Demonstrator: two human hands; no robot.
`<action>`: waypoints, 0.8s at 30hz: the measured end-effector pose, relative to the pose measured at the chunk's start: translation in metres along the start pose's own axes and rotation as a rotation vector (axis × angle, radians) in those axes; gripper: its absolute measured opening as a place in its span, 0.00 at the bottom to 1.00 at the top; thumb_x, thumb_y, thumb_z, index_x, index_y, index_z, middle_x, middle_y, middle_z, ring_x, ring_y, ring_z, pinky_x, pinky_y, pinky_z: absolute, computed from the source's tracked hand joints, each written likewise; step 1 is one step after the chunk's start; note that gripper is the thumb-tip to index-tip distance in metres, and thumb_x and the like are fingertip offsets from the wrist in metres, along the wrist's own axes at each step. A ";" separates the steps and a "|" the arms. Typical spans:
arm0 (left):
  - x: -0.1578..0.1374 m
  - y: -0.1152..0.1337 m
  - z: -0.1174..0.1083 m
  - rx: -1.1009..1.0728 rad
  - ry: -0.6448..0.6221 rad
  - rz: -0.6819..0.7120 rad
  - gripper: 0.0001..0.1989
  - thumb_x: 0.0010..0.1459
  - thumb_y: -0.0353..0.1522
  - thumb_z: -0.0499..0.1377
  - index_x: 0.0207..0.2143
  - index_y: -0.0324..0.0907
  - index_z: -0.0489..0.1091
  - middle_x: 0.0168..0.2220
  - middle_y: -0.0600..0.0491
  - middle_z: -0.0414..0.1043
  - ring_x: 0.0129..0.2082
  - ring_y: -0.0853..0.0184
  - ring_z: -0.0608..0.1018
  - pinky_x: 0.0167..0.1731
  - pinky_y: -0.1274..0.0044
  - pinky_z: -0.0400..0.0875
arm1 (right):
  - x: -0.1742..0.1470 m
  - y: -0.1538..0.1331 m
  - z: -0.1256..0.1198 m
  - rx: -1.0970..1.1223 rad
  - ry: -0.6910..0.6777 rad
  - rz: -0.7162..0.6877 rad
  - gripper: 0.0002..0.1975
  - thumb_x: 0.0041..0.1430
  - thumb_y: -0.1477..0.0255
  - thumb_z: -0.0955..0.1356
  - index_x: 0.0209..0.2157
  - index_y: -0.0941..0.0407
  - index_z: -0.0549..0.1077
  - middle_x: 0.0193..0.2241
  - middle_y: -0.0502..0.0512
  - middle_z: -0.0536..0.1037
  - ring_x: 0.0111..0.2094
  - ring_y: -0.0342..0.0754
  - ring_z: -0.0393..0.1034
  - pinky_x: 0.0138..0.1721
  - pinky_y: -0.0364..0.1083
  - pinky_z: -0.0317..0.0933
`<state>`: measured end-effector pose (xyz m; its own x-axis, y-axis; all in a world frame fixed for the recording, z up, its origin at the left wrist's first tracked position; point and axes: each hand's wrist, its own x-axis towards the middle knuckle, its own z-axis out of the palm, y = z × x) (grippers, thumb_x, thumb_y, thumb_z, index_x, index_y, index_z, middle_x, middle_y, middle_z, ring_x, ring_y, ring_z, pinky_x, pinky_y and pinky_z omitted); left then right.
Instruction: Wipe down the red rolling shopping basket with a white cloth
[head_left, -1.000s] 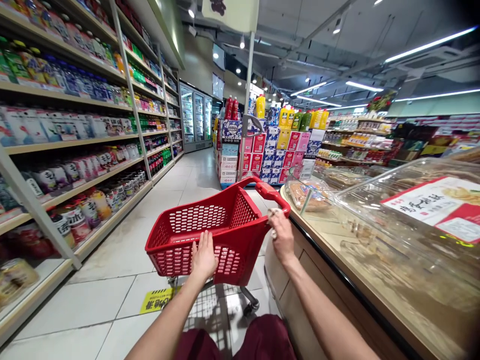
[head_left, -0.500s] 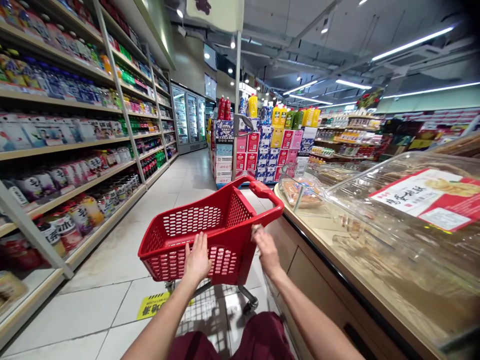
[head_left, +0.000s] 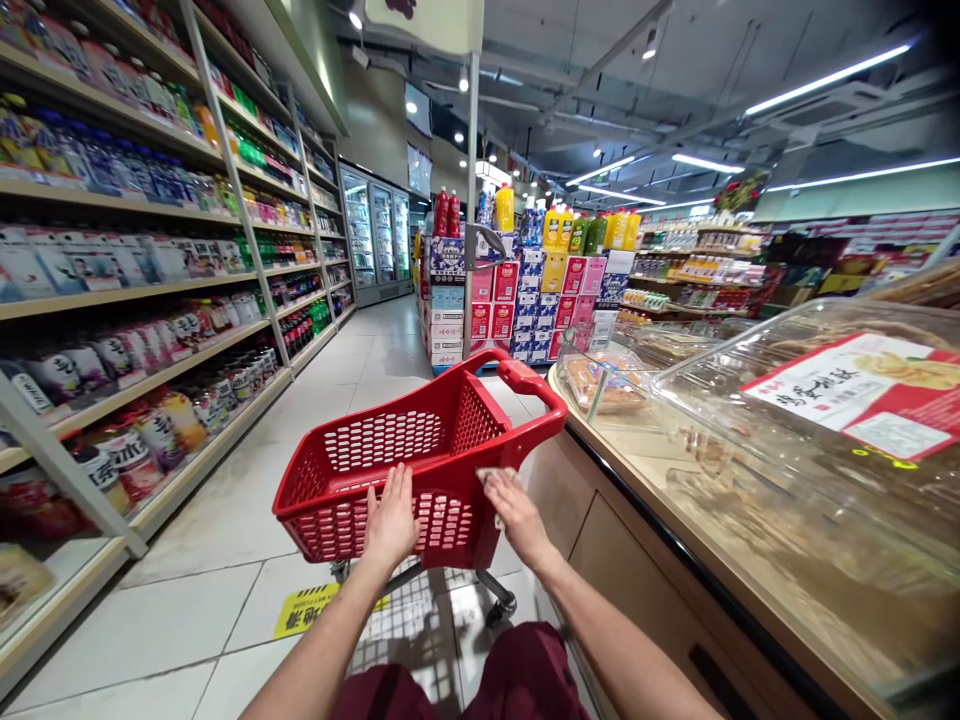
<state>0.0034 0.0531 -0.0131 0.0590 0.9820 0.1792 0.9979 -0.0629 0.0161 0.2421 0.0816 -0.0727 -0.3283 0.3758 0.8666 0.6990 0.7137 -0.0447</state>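
A red plastic shopping cart point(head_left: 450, 470) with slotted sides stands sideways in front of my knees. My left hand point(head_left: 391, 520) lies flat, fingers stretched, against the near side of its basket. At the basket's handle end, my right hand point(head_left: 516, 512) presses a crumpled pale wipe point(head_left: 489, 476) to the red side panel. Only the wipe's edges show past the fingers; whether it is cloth or paper I cannot tell. The cart's basket looks bare inside from here.
Drink shelves point(head_left: 135, 290) line the left side. A display counter point(head_left: 675, 540) with clear-lidded food boxes runs close along the right. Stacked drink cartons point(head_left: 517, 300) stand ahead, and a yellow wet-floor sticker point(head_left: 304, 610) lies on the tiles.
My right hand has slid left along the cart's panel with the wipe. The left hand stays on the basket side, almost in the same spot.
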 end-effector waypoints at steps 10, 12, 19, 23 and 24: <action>0.001 0.001 0.000 -0.009 -0.008 -0.009 0.39 0.44 0.28 0.49 0.60 0.33 0.42 0.63 0.47 0.38 0.63 0.62 0.45 0.58 0.58 0.42 | 0.043 0.026 -0.029 -0.066 0.140 0.155 0.21 0.60 0.81 0.56 0.53 0.52 0.64 0.53 0.56 0.66 0.59 0.49 0.50 0.58 0.58 0.50; 0.000 0.000 -0.001 0.004 -0.010 -0.002 0.39 0.44 0.27 0.49 0.60 0.33 0.42 0.63 0.47 0.39 0.63 0.62 0.45 0.58 0.58 0.42 | 0.020 0.010 -0.013 -0.025 0.033 0.070 0.20 0.60 0.80 0.57 0.51 0.52 0.66 0.49 0.56 0.70 0.57 0.48 0.54 0.55 0.56 0.55; 0.000 -0.001 -0.002 0.022 -0.021 -0.011 0.38 0.45 0.28 0.49 0.60 0.34 0.41 0.63 0.48 0.38 0.63 0.62 0.44 0.58 0.57 0.42 | 0.017 0.018 -0.036 -0.023 0.073 0.102 0.19 0.59 0.80 0.58 0.48 0.54 0.68 0.51 0.58 0.69 0.55 0.48 0.58 0.54 0.53 0.57; 0.001 0.002 -0.004 0.014 -0.034 -0.031 0.38 0.45 0.28 0.49 0.60 0.33 0.41 0.63 0.48 0.38 0.63 0.62 0.44 0.58 0.57 0.42 | 0.084 0.053 -0.064 -0.126 0.026 0.165 0.17 0.57 0.81 0.58 0.43 0.57 0.72 0.47 0.60 0.71 0.52 0.50 0.61 0.52 0.54 0.56; 0.001 0.002 -0.004 0.012 -0.039 -0.030 0.39 0.45 0.28 0.49 0.60 0.33 0.41 0.63 0.48 0.38 0.63 0.62 0.44 0.58 0.57 0.41 | 0.094 0.055 -0.063 -0.139 -0.040 0.144 0.16 0.56 0.80 0.59 0.43 0.57 0.72 0.46 0.60 0.72 0.50 0.50 0.63 0.51 0.54 0.57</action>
<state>0.0051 0.0531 -0.0087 0.0295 0.9897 0.1401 0.9995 -0.0310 0.0086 0.2900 0.1193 0.0379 -0.2416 0.4929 0.8359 0.8205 0.5637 -0.0952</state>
